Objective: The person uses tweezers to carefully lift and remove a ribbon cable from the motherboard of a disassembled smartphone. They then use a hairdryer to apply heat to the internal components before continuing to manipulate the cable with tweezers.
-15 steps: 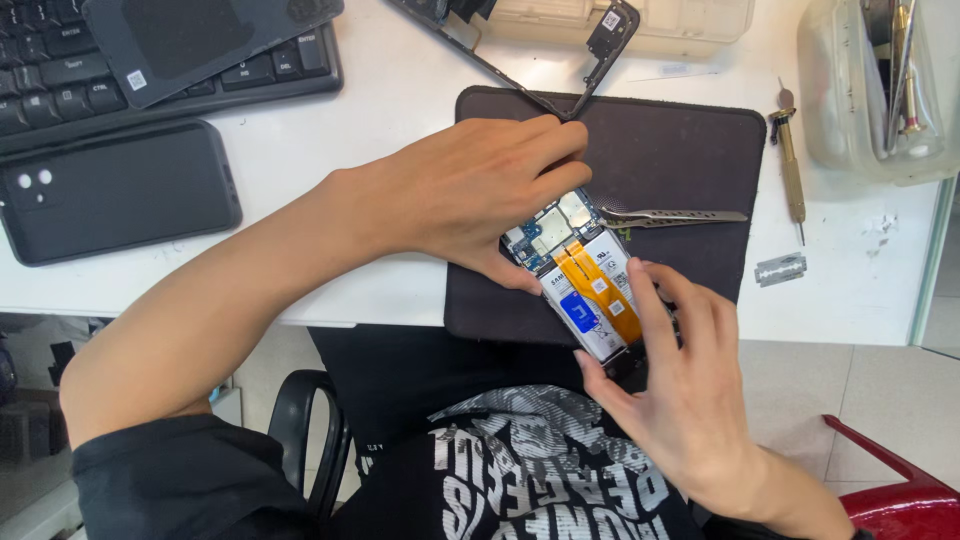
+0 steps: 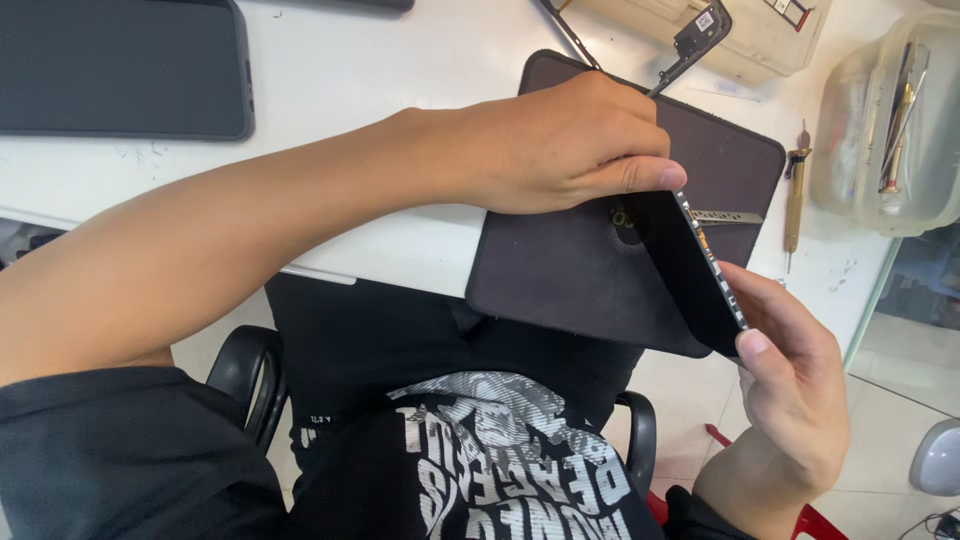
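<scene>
Phone [image 2: 690, 275] is in both my hands, tipped up on its edge so its dark side faces me, just above the dark mat [image 2: 560, 270]. My left hand [image 2: 560, 140] has its fingers curled tight on the phone's top end, over the mat. My right hand [image 2: 790, 385] grips the bottom end, off the mat's near corner. A small screwdriver [image 2: 795, 195] lies on the white bench [image 2: 400, 60] just past the mat's right side. Another dark phone [image 2: 120, 65] lies flat, well apart from the mat.
</scene>
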`<state>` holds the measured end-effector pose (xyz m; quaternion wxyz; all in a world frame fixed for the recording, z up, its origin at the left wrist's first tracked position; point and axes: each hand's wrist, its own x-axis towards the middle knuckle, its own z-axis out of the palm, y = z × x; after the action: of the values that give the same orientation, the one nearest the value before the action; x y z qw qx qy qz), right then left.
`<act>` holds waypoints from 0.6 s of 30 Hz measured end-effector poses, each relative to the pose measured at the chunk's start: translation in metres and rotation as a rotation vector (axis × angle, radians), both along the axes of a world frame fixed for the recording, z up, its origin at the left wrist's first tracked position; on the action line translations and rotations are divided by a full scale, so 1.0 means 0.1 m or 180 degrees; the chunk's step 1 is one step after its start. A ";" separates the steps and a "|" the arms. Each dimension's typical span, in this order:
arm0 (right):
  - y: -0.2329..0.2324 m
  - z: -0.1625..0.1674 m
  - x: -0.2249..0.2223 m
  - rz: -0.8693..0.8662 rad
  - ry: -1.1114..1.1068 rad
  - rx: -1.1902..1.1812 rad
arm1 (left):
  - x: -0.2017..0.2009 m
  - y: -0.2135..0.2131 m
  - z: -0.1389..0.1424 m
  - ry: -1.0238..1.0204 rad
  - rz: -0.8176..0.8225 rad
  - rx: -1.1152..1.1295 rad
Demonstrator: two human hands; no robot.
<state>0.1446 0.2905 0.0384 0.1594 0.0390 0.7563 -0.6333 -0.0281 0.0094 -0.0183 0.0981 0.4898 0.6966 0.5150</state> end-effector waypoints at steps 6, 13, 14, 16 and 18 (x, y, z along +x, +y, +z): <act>-0.01 0.03 0.12 0.0067 0.0237 0.0335 | 0.13 -0.02 0.05 0.0132 0.0199 0.0151; -0.11 0.04 0.20 0.0187 0.0605 0.1022 | 0.21 -0.05 0.14 0.0278 0.0218 -0.0040; -0.14 0.05 0.20 0.0240 0.0622 0.1177 | 0.22 -0.06 0.16 0.0227 0.0215 -0.0187; -0.22 0.08 0.24 0.0170 0.0701 0.0893 | 0.25 -0.13 0.17 0.0251 0.0219 -0.0038; -0.32 0.13 0.29 0.0098 0.0854 0.0816 | 0.29 -0.17 0.19 0.0234 0.0221 0.0020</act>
<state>0.1732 0.2583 0.0519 0.0605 -0.0374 0.8459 -0.5286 0.0011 -0.0074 0.0006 0.0530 0.4842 0.7147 0.5019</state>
